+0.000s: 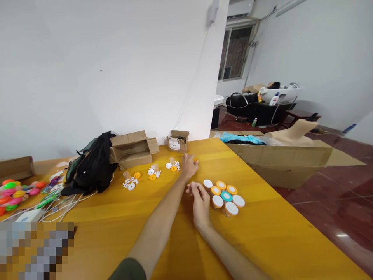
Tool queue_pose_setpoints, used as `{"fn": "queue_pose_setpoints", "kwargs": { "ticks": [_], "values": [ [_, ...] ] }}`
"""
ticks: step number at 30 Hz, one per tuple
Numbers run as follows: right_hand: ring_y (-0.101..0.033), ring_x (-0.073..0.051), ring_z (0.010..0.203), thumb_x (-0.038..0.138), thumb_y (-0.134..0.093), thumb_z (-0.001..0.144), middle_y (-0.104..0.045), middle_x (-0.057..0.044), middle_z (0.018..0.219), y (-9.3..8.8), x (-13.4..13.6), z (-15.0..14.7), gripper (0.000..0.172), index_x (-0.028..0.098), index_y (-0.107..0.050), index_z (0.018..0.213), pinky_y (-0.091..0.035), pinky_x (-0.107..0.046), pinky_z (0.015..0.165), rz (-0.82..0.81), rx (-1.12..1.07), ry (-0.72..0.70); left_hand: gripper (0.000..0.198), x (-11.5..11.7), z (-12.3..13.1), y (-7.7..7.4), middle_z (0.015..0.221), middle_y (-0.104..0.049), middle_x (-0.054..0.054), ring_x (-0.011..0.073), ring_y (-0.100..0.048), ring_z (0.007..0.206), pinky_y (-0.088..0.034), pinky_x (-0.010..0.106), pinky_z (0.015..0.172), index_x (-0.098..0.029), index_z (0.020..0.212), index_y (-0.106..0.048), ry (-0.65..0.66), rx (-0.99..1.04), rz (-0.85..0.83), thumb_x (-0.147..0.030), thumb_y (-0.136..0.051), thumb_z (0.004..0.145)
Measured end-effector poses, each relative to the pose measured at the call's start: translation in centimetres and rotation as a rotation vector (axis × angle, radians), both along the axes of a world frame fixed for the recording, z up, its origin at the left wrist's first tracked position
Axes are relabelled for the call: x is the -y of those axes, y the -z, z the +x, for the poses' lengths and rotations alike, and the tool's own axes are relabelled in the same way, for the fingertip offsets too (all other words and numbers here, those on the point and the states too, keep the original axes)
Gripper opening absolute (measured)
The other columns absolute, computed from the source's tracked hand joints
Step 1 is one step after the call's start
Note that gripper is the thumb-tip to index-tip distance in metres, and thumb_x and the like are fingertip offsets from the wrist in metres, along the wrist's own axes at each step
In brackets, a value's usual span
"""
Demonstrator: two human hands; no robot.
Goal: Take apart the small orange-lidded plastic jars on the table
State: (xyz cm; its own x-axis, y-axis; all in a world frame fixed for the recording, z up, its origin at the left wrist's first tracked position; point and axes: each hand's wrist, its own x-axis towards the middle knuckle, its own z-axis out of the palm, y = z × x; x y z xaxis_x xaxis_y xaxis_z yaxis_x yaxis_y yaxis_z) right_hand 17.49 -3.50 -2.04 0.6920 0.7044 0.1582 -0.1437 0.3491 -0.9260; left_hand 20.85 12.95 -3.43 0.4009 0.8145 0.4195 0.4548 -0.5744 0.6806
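Note:
My left hand [190, 166] reaches far over the wooden table, its fingers bent and somewhat apart around a small orange part [196, 160], mostly hidden by the hand. Closer to me, my right hand [201, 200] is curled with thumb and fingers together; anything between them is too small to make out. Just right of it stands a cluster of small round tubs with white [231, 209], orange [220, 185] and teal [226, 196] tops. Left of my left hand lie groups of loose parts: clear cups [126, 175], orange rings [152, 177] and white pieces [131, 186].
An open cardboard box [132, 149] and a smaller box [178, 142] stand along the wall. A black bag [93, 165], cables and colourful balls [19, 193] lie at the left. Beyond the table's right edge is a large carton [276, 163].

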Motion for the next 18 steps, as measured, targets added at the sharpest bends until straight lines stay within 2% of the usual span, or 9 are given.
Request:
{"fn": "queue_pose_setpoints", "kwargs": {
  "ticks": [4, 8, 18],
  "values": [
    [-0.050, -0.017, 0.063, 0.058, -0.059, 0.082, -0.055, 0.002, 0.060, -0.1, -0.1, -0.1, 0.040, 0.022, -0.059, 0.065, -0.041, -0.029, 0.065, -0.002, 0.011, 0.003, 0.042, 0.1, -0.2, -0.4, 0.112, -0.060, 0.009, 0.0307, -0.052, 0.116, -0.039, 0.046, 0.108, -0.027, 0.116, -0.063, -0.013, 0.018, -0.041, -0.018, -0.067, 0.075],
    [-0.049, -0.017, 0.063, 0.059, -0.059, 0.082, -0.055, 0.001, 0.060, -0.1, -0.1, -0.1, 0.041, 0.022, -0.059, 0.064, -0.041, -0.028, 0.064, 0.004, 0.014, 0.003, 0.052, 0.2, -0.3, -0.8, 0.119, -0.059, 0.010, 0.0295, -0.054, 0.118, -0.039, 0.044, 0.107, -0.027, 0.125, -0.056, -0.025, 0.078, -0.102, -0.020, -0.069, 0.074],
    [-0.050, -0.017, 0.063, 0.058, -0.061, 0.080, -0.055, 0.002, 0.060, -0.4, 0.0, -0.1, 0.041, 0.022, -0.058, 0.062, -0.041, -0.029, 0.064, 0.003, -0.016, -0.018, 0.040, -0.4, 0.7, -1.3, 0.096, -0.069, 0.005, 0.0228, -0.065, 0.096, -0.049, 0.036, 0.092, -0.023, 0.120, -0.059, -0.101, 0.267, -0.236, -0.025, -0.065, 0.080]
  ]
}}
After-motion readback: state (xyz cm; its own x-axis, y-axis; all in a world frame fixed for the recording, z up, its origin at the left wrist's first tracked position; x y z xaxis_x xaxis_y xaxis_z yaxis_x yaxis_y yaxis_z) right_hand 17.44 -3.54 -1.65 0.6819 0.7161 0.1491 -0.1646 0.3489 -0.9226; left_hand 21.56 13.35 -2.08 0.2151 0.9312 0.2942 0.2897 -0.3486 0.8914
